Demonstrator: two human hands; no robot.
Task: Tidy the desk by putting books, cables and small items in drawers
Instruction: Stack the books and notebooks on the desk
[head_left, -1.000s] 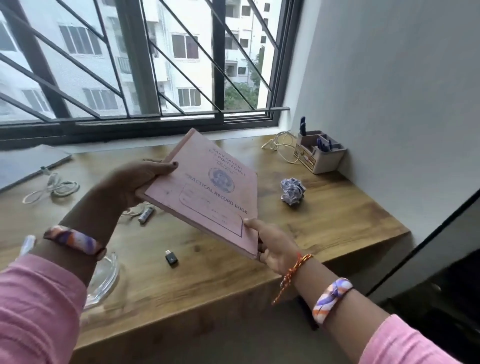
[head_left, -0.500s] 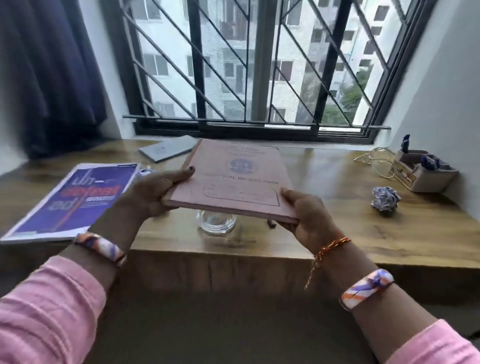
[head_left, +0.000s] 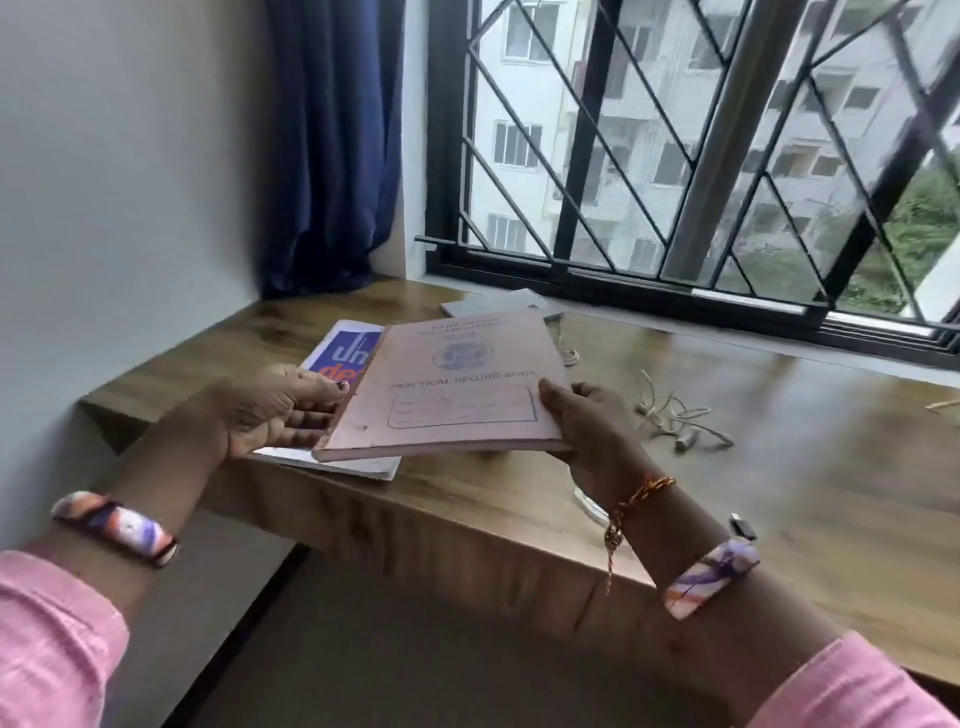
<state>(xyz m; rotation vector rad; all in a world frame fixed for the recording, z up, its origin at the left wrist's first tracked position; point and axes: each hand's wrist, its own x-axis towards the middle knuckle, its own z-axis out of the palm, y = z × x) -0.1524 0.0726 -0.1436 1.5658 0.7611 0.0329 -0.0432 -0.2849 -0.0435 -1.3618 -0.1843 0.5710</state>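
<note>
A pink "Practical Record Book" (head_left: 452, 384) is held level just above the left end of the wooden desk (head_left: 831, 467). My left hand (head_left: 270, 410) grips its left edge, fingers underneath and thumb at the edge. My right hand (head_left: 592, 421) grips its right edge with the thumb on the cover. Directly below it a blue and white book (head_left: 343, 353) lies on the desk, mostly covered. A tangled white cable (head_left: 675, 410) lies to the right of my right hand. A small black plug-like item (head_left: 743, 526) sits near the front edge.
A grey flat notebook (head_left: 498, 304) lies by the window sill behind the pink book. A blue curtain (head_left: 332, 156) hangs in the left corner beside a white wall. The barred window (head_left: 701, 182) runs along the back. No drawer is visible.
The view swung left along the desk. Both hands carried the pink book leftward, from over the desk's right half to over the blue book at the left end.
</note>
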